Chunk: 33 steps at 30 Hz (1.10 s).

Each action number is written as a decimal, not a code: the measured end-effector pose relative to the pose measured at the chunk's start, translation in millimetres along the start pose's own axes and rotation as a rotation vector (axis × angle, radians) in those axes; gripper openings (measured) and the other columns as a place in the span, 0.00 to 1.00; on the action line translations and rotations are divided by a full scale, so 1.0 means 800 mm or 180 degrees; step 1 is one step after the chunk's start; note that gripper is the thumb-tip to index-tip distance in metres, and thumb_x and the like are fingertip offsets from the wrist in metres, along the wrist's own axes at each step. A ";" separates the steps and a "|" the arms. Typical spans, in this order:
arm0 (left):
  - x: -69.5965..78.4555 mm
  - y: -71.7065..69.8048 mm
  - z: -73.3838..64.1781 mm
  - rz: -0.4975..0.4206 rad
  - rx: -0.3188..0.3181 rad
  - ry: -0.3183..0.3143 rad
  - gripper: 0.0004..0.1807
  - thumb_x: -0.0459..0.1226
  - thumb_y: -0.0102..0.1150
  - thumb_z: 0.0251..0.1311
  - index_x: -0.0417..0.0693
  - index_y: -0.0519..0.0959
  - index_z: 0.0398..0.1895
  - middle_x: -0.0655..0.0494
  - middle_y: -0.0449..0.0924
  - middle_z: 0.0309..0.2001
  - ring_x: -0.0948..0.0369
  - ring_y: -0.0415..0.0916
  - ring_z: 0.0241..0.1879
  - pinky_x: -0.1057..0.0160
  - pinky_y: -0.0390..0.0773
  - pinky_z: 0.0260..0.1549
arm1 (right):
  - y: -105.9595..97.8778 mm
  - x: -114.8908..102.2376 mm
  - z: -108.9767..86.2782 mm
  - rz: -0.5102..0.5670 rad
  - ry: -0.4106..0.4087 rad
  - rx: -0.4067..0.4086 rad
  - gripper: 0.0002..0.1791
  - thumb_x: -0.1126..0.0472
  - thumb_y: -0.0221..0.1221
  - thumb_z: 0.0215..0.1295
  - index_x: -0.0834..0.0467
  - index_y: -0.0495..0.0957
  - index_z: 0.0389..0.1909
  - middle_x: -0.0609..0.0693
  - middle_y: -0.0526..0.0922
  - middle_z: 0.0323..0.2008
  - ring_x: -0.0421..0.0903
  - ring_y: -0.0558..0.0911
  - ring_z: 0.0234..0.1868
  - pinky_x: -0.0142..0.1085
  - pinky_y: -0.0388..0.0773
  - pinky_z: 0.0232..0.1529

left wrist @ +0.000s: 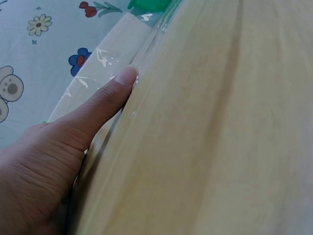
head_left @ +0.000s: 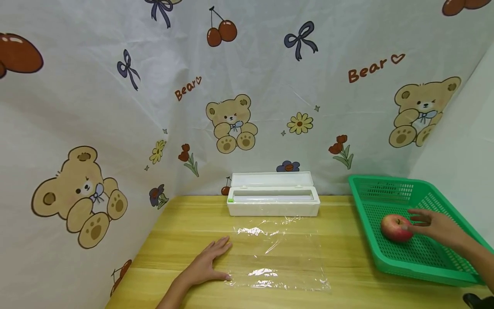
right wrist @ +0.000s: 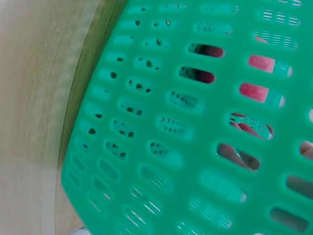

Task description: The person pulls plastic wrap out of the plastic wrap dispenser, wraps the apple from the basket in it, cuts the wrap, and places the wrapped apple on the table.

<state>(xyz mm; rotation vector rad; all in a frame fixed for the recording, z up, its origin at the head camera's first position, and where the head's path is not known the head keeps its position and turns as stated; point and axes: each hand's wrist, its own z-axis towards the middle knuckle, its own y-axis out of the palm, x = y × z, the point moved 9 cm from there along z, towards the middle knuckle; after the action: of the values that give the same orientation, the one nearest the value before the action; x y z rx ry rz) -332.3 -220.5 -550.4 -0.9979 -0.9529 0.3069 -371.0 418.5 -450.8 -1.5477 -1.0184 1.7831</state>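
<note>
Backdrop cloth (head_left: 262, 73) read "Bear" twice, each with a heart, behind a wood-grain table (head_left: 185, 227). On the table stood a perforated green plastic basket (head_left: 428, 275), a clear, wrinkled film (head_left: 278, 257) lying flat, and a smooth white oblong box (head_left: 274, 210), lid raised. Left hand (head_left: 206, 264) lay spread, thumb at the film's edge; right hand (head_left: 440, 225) hung over the basket, thumb and fingers parted, beside a round red apple (head_left: 393, 227) inside; contact indeterminable.
</note>
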 end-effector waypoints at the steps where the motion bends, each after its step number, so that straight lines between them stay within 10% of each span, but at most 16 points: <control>1: 0.000 0.000 0.000 0.0002 -0.0001 0.0004 0.57 0.65 0.71 0.48 0.47 0.63 0.77 0.49 0.52 0.80 0.50 0.49 0.78 0.39 0.46 0.74 | 0.001 0.001 0.001 0.0007 -0.0005 -0.0026 0.39 0.54 0.62 0.72 0.81 0.60 0.67 0.83 0.73 0.56 0.68 0.82 0.49 0.52 0.84 0.39; 10: -0.002 0.001 0.000 0.0021 -0.0055 -0.0057 0.56 0.66 0.70 0.49 0.49 0.63 0.78 0.51 0.51 0.80 0.52 0.48 0.79 0.40 0.45 0.74 | 0.008 0.008 0.016 0.0001 -0.0070 -0.0090 0.38 0.55 0.64 0.70 0.81 0.63 0.65 0.81 0.75 0.55 0.69 0.81 0.50 0.34 0.80 0.34; 20: -0.003 0.001 0.000 -0.0012 -0.0062 -0.0080 0.56 0.66 0.70 0.48 0.49 0.63 0.78 0.51 0.51 0.80 0.52 0.48 0.79 0.40 0.45 0.74 | 0.023 0.023 0.023 0.0270 0.0117 -0.0362 0.42 0.53 0.62 0.72 0.82 0.57 0.68 0.86 0.68 0.58 0.75 0.78 0.53 0.45 0.86 0.39; 33: -0.002 0.001 0.001 0.0033 -0.0083 -0.0054 0.56 0.66 0.70 0.49 0.50 0.63 0.78 0.51 0.50 0.80 0.51 0.48 0.79 0.39 0.46 0.74 | 0.033 0.037 0.023 0.0700 0.0312 -0.0663 0.44 0.55 0.61 0.73 0.84 0.50 0.69 0.83 0.69 0.59 0.34 0.83 0.41 0.42 0.86 0.42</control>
<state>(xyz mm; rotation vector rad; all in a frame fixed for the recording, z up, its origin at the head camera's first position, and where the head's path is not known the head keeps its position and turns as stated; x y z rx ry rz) -334.1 -220.6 -551.5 -1.0258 -0.9695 0.3126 -392.8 424.9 -488.2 -1.9205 -1.0476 1.7686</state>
